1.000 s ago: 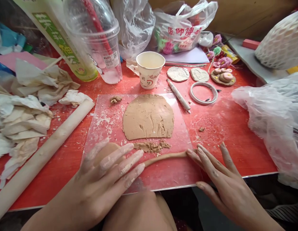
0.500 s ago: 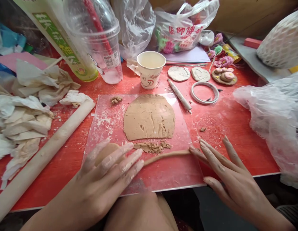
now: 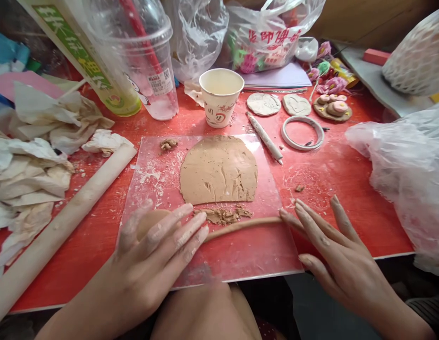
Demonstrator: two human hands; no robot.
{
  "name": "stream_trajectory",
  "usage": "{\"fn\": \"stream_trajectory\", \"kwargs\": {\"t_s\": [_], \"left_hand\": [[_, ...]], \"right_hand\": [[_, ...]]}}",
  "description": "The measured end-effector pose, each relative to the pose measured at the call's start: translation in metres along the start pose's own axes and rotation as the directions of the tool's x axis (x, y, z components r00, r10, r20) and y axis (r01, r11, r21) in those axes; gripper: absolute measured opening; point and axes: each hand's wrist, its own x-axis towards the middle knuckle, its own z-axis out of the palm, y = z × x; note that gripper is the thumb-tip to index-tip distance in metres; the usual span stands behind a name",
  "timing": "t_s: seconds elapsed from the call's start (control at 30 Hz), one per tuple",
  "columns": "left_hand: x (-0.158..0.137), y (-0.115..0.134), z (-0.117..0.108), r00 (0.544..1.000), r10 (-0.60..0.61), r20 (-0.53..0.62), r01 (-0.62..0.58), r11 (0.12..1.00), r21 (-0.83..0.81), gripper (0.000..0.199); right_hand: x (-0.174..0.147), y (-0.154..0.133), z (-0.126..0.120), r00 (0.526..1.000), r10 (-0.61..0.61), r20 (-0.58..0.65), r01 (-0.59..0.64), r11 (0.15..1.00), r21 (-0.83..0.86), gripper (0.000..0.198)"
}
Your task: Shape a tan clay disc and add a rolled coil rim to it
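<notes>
A thin roll of brown clay (image 3: 244,226) lies across the front of a clear plastic sheet (image 3: 233,259). My left hand (image 3: 163,250) is spread over its left end, fingers outstretched, hiding that end. A rounded clay piece (image 3: 150,221) shows partly behind the left fingers. At the roll's right end, the fingertips of my right hand (image 3: 336,250) touch it, the fingers straight and apart. Beyond the roll sit crumbly clay scraps (image 3: 226,215) and a flat clay slab (image 3: 219,170) with one straight-cut edge and cracks. A small clay lump (image 3: 169,144) rests at the sheet's far left corner.
On the left lie a rolling pin (image 3: 71,222) and crumpled tissues (image 3: 31,174). A paper cup (image 3: 221,99), plastic cup (image 3: 152,71) and bottle (image 3: 95,61) stand behind. At right are a tape ring (image 3: 283,134), a clay-smeared pen (image 3: 265,138), clay discs (image 3: 264,104) and plastic bags (image 3: 400,174).
My left hand has shifted slightly left along the clay roll. The right hand stays at the other end, almost unmoved. The view has tilted a little.
</notes>
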Motion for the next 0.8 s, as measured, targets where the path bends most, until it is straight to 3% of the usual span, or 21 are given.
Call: {"fn": "stream_trajectory", "kwargs": {"t_s": [0.1,0.2,0.37,0.47,0.6,0.7,0.8], "left_hand": [[-0.001,0.001,0.0,0.998,0.062,0.005,-0.062,0.998,-0.018,0.035],[-0.001,0.003,0.001,0.999,0.007,-0.037,-0.005,0.999,0.035,0.036],[-0.001,0.002,-0.001,0.995,0.097,-0.023,-0.098,0.994,-0.049,0.035],[0.0,-0.002,-0.002,0.998,0.057,0.0,-0.057,0.998,-0.01,0.037],[0.001,-0.006,-0.002,0.994,0.111,0.009,-0.109,0.989,-0.098,0.035],[-0.001,-0.009,0.0,1.0,0.027,0.004,-0.027,0.998,-0.053,0.036],[-0.007,-0.01,0.003,1.0,0.005,-0.013,-0.006,0.999,-0.042,0.037]], "right_hand": [[-0.001,0.001,-0.001,0.999,-0.039,0.029,0.038,0.999,0.027,0.059],[0.0,0.002,-0.001,1.0,0.003,0.026,-0.003,1.0,0.009,0.06],[0.001,0.003,-0.005,0.998,-0.059,0.024,0.058,0.998,0.035,0.059],[0.001,0.005,-0.006,1.0,-0.02,0.019,0.02,1.0,0.014,0.06],[0.002,0.008,-0.003,0.998,-0.06,0.024,0.059,0.996,0.064,0.058],[0.002,0.011,-0.001,1.0,-0.025,0.013,0.025,0.999,0.032,0.06],[0.0,0.011,-0.002,0.998,-0.068,-0.011,0.069,0.995,0.07,0.058]]}}
